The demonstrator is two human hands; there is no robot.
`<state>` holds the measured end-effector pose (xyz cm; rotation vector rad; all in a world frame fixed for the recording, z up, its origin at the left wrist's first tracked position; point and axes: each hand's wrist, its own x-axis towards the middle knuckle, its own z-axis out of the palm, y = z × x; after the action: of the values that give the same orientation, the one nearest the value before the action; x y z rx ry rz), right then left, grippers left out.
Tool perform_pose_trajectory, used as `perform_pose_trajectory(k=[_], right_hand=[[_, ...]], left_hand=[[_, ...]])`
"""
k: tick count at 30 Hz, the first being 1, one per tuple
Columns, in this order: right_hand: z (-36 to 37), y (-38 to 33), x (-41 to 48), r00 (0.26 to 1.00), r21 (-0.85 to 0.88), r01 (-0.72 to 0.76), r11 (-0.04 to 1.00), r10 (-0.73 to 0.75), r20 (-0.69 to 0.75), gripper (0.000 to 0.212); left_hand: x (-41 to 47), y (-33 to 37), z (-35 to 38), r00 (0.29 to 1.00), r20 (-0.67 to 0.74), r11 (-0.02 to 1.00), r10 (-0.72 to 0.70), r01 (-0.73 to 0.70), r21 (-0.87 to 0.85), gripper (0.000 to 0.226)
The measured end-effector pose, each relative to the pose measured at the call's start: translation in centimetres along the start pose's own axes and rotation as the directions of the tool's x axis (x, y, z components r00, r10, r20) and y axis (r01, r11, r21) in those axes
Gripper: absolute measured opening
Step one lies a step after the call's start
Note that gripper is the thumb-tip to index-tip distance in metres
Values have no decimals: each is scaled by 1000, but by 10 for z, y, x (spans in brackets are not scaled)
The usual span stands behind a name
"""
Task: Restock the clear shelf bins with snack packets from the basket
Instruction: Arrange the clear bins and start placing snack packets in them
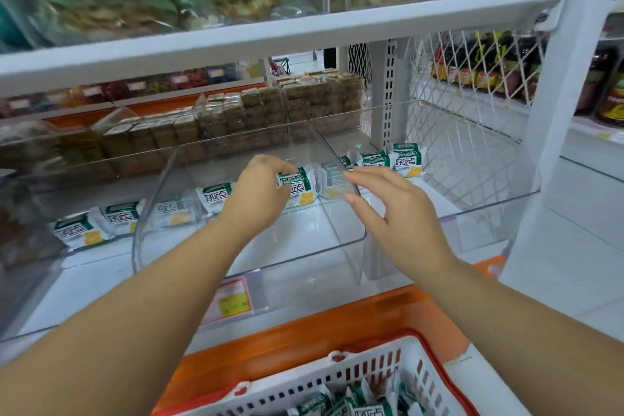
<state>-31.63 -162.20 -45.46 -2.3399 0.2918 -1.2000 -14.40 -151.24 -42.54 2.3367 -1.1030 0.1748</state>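
Note:
My left hand (pixel 260 189) reaches into the middle clear bin (pixel 236 257) and pinches a green-and-white snack packet (pixel 299 187) standing at its back. My right hand (pixel 395 209) hovers over the bin's right wall with its fingers spread and relaxed, holding nothing. More of the same packets stand in a row: several in the left bin (pixel 98 223), one (pixel 214 196) beside my left hand, and several in the right bin (pixel 405 159). The white basket (pixel 374 371) with red trim sits at the bottom, with several packets (pixel 358 405) inside.
A white shelf board (pixel 270 34) runs just overhead, carrying large green and tan bags. Behind the bins stand stacks of brown packaged snacks (pixel 270 115). A white upright post (pixel 547 132) and wire mesh (pixel 472 71) close off the right side. An orange ledge (pixel 304 331) lies below.

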Motion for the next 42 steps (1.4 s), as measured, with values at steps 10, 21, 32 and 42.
perform_pose_trajectory(k=[10,21,32,42], right_hand=[[21,-16,-143,822,-138,-206,969,248,512,15],[49,-10,-191,97,-466,-256,847,502,859,57],[26,-35,-124,312,-183,-482,857,363,878,59],[-18,-65,-97,540,190,-696,692,332,773,26]], left_hand=[[-194,2,22,957,-210,935,199,-250,-250,19],[-274,-51,96,790,610,997,-64,17,82,59],[-258,-34,40,861,458,762,-219,444,-471,11],[-234,13,-22,920,334,580,-202,388,-716,41]])
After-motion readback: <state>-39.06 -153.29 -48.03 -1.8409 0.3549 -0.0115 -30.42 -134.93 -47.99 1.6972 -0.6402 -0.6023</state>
